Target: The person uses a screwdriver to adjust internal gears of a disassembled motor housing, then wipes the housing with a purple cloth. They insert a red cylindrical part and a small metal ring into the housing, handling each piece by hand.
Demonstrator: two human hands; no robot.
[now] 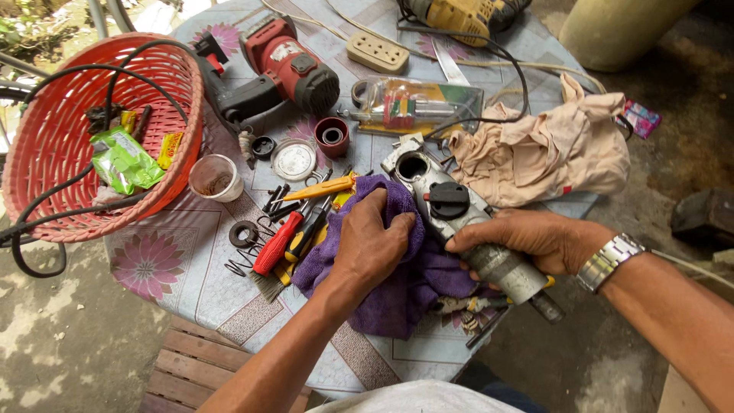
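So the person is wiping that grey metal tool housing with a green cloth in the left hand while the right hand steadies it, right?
Not quite: the cloth is purple, not green, as the head view shows. The left hand does press it against the grey metal tool housing, and the right hand steadies it.

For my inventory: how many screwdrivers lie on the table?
2, side by side left of the purple cloth: a red-handled screwdriver and a black-and-yellow screwdriver. The cloth may hide more.

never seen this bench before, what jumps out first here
At the centre, the left hand presses a crumpled purple cloth against a grey metal power-tool housing, which the right hand steadies. At far left sits a big red woven plastic basket; a red-and-black power drill lies at the top of the floral-patterned tabletop.
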